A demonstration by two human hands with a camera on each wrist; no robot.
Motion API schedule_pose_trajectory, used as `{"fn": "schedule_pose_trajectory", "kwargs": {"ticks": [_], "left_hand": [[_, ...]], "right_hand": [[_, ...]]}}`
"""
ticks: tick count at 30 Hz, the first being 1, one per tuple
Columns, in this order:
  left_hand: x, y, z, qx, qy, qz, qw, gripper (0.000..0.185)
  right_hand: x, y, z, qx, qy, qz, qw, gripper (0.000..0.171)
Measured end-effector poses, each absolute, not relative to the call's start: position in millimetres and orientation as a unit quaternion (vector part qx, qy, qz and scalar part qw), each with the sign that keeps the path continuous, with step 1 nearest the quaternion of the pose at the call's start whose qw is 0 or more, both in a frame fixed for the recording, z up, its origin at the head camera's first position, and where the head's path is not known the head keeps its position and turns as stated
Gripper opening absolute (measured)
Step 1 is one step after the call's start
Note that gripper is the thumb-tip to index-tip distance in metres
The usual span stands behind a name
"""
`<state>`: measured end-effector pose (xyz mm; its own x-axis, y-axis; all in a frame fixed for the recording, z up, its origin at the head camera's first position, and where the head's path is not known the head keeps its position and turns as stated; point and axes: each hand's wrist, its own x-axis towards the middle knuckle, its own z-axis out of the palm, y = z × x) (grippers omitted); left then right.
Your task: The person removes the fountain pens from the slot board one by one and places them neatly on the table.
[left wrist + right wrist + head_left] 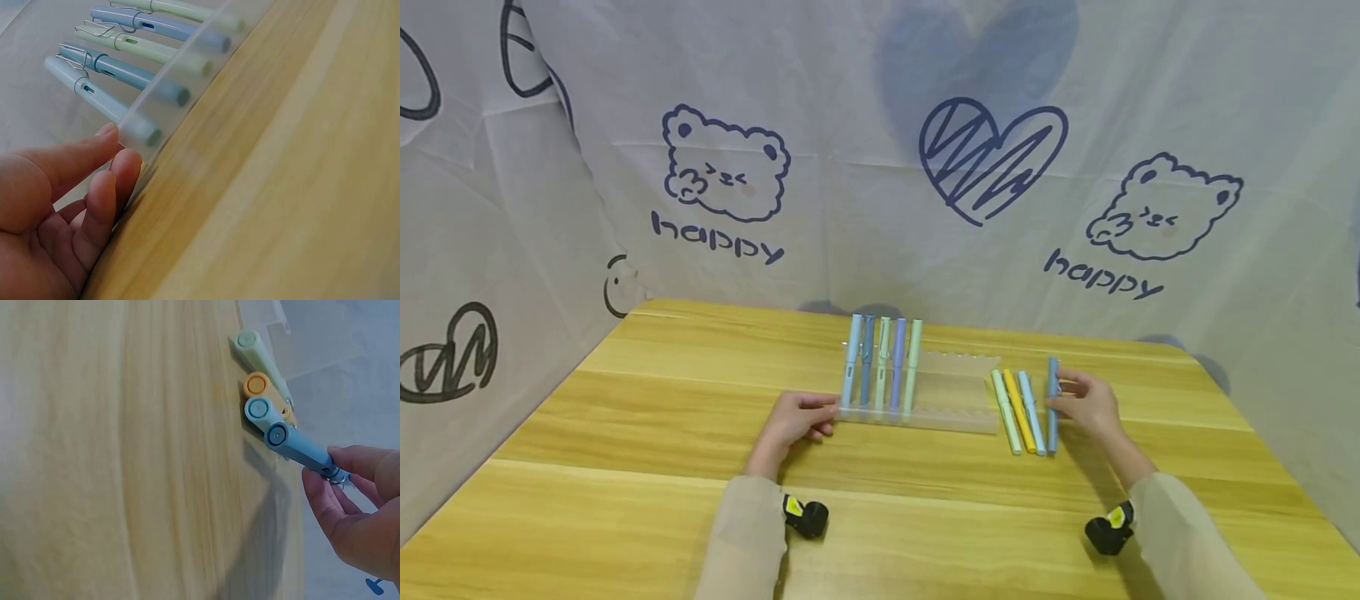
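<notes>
Sleeves frame the bottom of the head view, and just above the left one sits the left hand (796, 421), left of centre, fingers gently curved with the fingertips (122, 165) touching the near left corner of the clear pen tray (951, 392) — touching it, not gripping anything. Moving right, five pens (882, 364) lie side by side in the tray's left half: pale blue, blue, pale green, lilac, pale green, their clips at the far end. Further right, just past the tray's right edge, three loose pens rest on the wooden table (625, 467) close together: a green pen (1005, 411), a yellow pen (1019, 410), a light blue pen (1032, 412). Right again, and the right hand (1090, 404) pinches a blue pen (1052, 406) between thumb and fingers near its clip, the pen lying right beside those three, its lower end by the table.
</notes>
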<state>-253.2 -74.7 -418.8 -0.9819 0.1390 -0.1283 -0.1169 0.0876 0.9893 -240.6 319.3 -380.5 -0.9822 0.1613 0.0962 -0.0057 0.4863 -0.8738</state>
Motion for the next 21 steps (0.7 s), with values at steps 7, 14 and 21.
{"fn": "schedule_pose_trajectory", "kwargs": {"ticks": [7,14,21], "left_hand": [[-253,-75,-419,0.006,0.733,0.674,0.095,0.027],[-253,-75,-420,0.007,0.731,0.676,0.095,0.027],[-254,-75,-420,0.007,0.730,0.677,0.095,0.027]], "right_hand": [[-245,320,-384,-0.042,-0.872,0.483,0.068,0.046],[-250,319,-390,-0.042,-0.890,0.450,0.049,0.042],[-254,319,-392,-0.041,-0.899,0.433,0.052,0.037]]}}
